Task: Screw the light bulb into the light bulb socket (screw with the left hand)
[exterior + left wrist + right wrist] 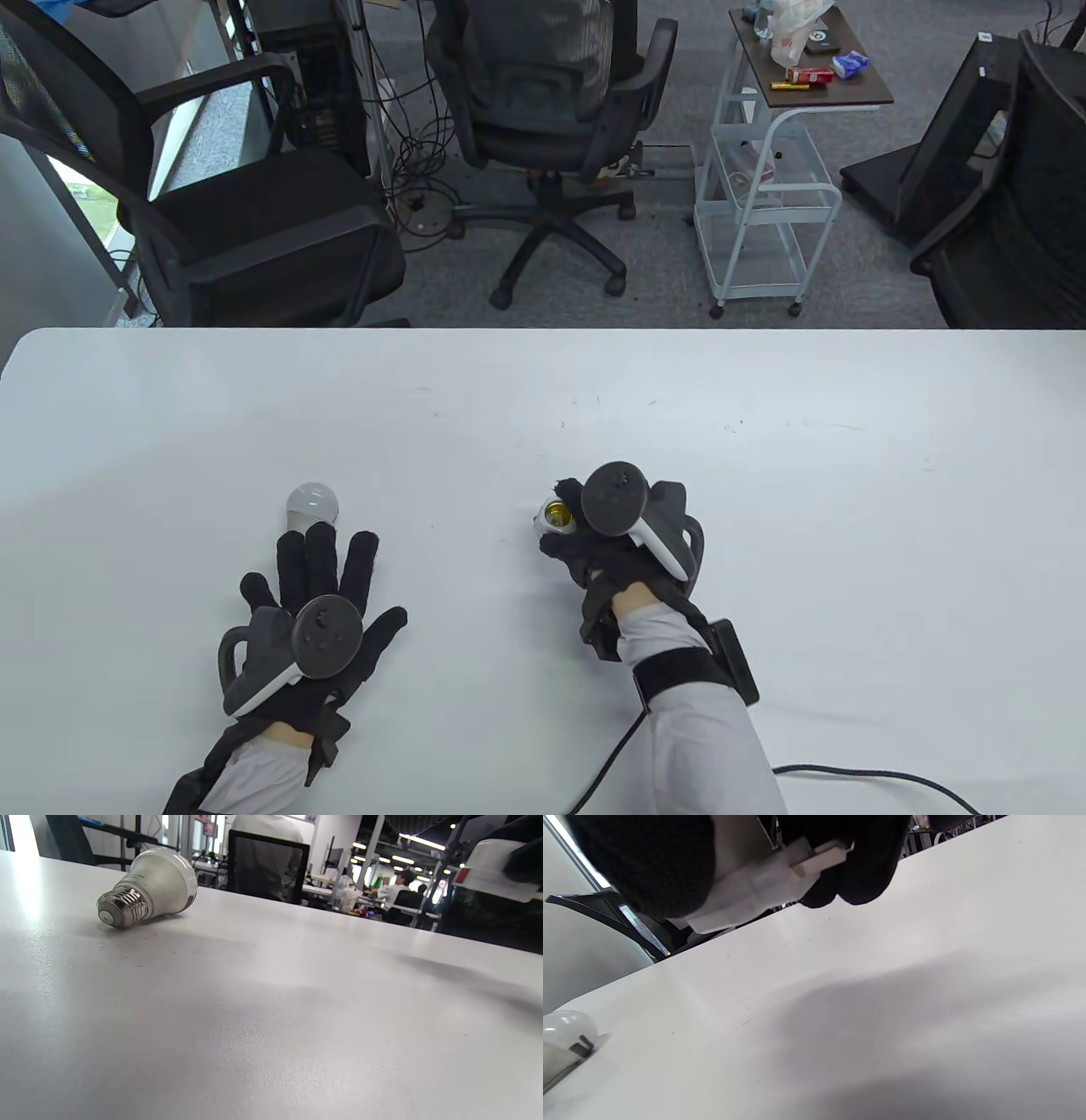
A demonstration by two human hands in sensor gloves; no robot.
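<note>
A white light bulb (312, 503) lies on its side on the white table (543, 399), its metal screw base toward me; it also shows in the left wrist view (152, 887). My left hand (327, 564) lies flat with fingers spread just in front of the bulb, fingertips near it, holding nothing. My right hand (585, 543) grips a white socket (556, 515) with a brass-coloured inside, its opening facing left, a little above the table. The socket's white body (763, 882) shows between my right hand's fingers (865, 861) in the right wrist view.
A black cable (848, 777) runs along the table's near edge by my right forearm. Beyond the far table edge stand office chairs (543, 110) and a white trolley (764, 170). The bulb's rounded end (564, 1027) shows at the left of the right wrist view.
</note>
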